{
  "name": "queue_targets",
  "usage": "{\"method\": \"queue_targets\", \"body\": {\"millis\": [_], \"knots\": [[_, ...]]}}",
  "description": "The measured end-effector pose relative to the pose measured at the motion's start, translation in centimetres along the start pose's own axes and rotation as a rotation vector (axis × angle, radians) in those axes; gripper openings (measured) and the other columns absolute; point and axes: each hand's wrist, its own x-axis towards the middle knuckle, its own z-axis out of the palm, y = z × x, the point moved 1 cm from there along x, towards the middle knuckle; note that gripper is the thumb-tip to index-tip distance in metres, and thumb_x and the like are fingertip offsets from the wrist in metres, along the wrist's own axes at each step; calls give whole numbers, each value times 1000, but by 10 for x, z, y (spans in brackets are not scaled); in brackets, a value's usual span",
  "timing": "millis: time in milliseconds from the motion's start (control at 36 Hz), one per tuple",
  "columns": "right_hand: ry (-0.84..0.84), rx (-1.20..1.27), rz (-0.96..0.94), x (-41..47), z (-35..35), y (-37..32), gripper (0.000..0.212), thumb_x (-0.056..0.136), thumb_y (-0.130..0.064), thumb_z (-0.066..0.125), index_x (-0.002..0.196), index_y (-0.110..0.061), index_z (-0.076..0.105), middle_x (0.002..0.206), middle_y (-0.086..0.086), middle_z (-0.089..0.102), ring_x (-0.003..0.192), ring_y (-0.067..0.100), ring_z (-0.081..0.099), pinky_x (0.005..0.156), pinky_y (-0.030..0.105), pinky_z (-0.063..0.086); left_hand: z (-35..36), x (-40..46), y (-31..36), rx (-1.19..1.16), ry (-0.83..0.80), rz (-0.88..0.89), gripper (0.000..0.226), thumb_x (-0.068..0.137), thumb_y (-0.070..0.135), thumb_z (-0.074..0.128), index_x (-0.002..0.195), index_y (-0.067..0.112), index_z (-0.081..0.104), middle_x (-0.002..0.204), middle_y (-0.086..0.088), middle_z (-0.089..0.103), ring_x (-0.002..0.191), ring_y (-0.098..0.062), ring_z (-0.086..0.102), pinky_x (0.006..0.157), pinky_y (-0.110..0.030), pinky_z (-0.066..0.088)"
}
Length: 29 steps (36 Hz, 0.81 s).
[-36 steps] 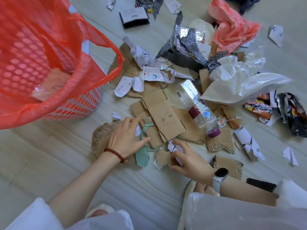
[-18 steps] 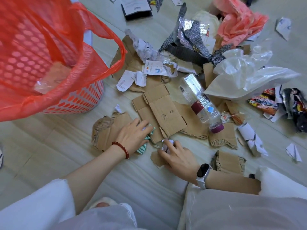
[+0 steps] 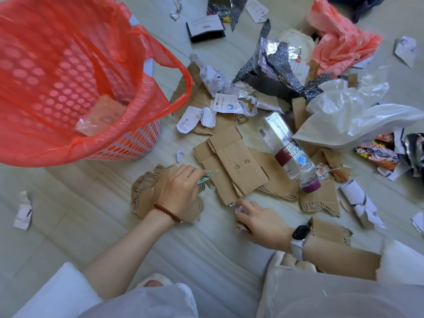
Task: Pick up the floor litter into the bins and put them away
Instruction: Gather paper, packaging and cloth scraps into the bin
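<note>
Left hand (image 3: 181,191) fingers pinched on a striped wrapper (image 3: 205,179) on the floor beside the flattened cardboard (image 3: 231,161), right hand (image 3: 261,222) fingers curled on small paper scraps (image 3: 237,208); best to gather both fully before lifting to the red-lined bin (image 3: 75,88) nearby.

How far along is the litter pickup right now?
Barely started: the red-lined bin holds only a piece or two. In hand: the left hand grips a green striped wrapper; the right hand pinches a paper scrap. Left: cardboard, the plastic bottle, foil, bags.
</note>
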Motion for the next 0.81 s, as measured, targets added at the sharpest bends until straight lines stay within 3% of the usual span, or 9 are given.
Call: {"method": "queue_targets", "body": {"millis": [56,167,250,361,500,583,639,694,806], "knots": [[-31,308,85,4,-31,1,18,83,-23,50,100,-19,56,126,-3,42,86,14,57,61,25,45,-18,12,8,-65,117,8,27,72,5,46,93,20,54,79,-3,62,78,-18,53,67,-28,46],[103,959,234,17,-114,-7,15,87,-15,52,90,-2,59,81,-1,57,54,4,52,51,19,43,-65,46,34,-170,338,72,34,72,-3,58,96,21,52,83,-4,65,82,-16,53,69,-23,43],[250,1150,239,32,-171,-10,20,87,-12,52,84,7,60,64,6,62,56,17,51,48,25,45,-106,71,52,-206,461,135,28,75,2,61,95,19,54,84,-6,65,81,-18,55,71,-25,43],[484,1327,101,62,-244,-28,12,75,-16,52,73,-7,60,54,5,56,43,16,49,47,27,43,-165,93,57,-184,653,79,15,83,19,58,97,13,61,87,-5,67,83,-17,58,73,-25,45],[517,1280,-44,114,-299,-77,8,89,-11,55,82,-7,56,56,6,57,47,27,54,52,24,45,-227,95,15,-100,785,-257,18,84,22,57,101,19,62,95,-3,68,92,-23,62,78,-37,48],[381,1211,-113,148,-301,-113,10,93,-19,52,83,-17,55,61,-5,57,54,10,54,52,18,45,-239,86,-25,43,623,-571,26,83,25,58,108,26,62,105,-6,65,102,-29,57,84,-41,46],[280,1081,-116,166,-295,-129,15,92,-31,54,105,-24,57,90,-14,66,84,3,60,67,10,44,-240,75,-47,70,451,-745,38,80,33,62,117,29,58,121,-5,58,117,-30,49,98,-45,39],[235,942,-91,181,-289,-135,46,91,-38,52,134,-25,44,133,-11,51,121,4,45,95,17,37,-240,63,-64,40,375,-806,47,78,36,64,123,27,55,134,-5,50,127,-29,41,106,-48,32],[323,842,-49,188,-287,-133,41,93,-29,48,134,-22,47,120,-7,59,110,13,54,105,42,41,-235,48,-65,17,543,-683,35,81,15,58,116,16,61,129,-11,52,123,-28,44,108,-40,32]]}}
